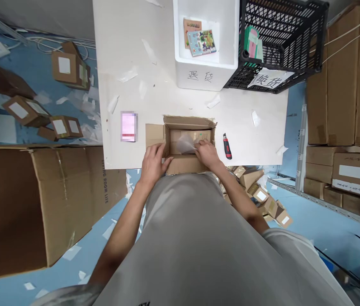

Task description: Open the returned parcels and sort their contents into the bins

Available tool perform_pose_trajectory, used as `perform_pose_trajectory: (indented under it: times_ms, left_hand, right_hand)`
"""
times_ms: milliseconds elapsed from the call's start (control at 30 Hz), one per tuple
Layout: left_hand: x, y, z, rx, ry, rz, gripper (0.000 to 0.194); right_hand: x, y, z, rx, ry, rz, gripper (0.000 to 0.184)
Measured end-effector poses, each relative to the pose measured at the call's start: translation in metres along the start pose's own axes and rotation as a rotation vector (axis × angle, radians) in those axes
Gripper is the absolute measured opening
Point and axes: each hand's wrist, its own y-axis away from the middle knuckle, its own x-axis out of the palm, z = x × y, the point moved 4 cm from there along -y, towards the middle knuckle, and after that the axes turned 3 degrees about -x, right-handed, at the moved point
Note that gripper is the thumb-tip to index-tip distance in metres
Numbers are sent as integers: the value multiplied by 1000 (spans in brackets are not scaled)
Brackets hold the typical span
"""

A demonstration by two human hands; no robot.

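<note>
An opened cardboard box stands at the table's near edge, right in front of my body. My left hand grips its left side, with the thumb over the near wall and the fingers along the left flap. Inside the box, my right hand pinches a piece of clear plastic wrap. Beneath the wrap lies a brown printed carton or panel, partly covered by my hand. A red and black box cutter rests on the table to the right.
A blurred pink item lies left on the white table. At the back stand a white foam bin with booklets and a black crate. A large carton is at left; several small boxes lie on the floor.
</note>
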Motion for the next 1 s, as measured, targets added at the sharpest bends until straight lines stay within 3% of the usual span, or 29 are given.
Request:
perform_pose_trajectory:
  times_ms: [133,267,467,633,867,1000]
  left_hand:
    - [6,-19,-34,138,24,93,58]
    - [24,-38,-61,169,108,216,34]
    - [32,-48,-74,-92,594,104,33]
    - [32,-47,-96,-232,939,96,53]
    - [13,-45,-142,-115,907,41,38]
    - [18,-48,-134,-65,756,82,39]
  right_hand:
    - [-4,26,11,-90,-62,-49,27]
    - [-8,45,16,-110,-213,-200,25]
    - [-21,65,3,3,-442,-478,28]
    - [-27,72,-5,57,-535,-568,52]
    - [-35,87,-15,29,-721,-757,35]
    - [-53,104,-29,79,-769,-894,31]
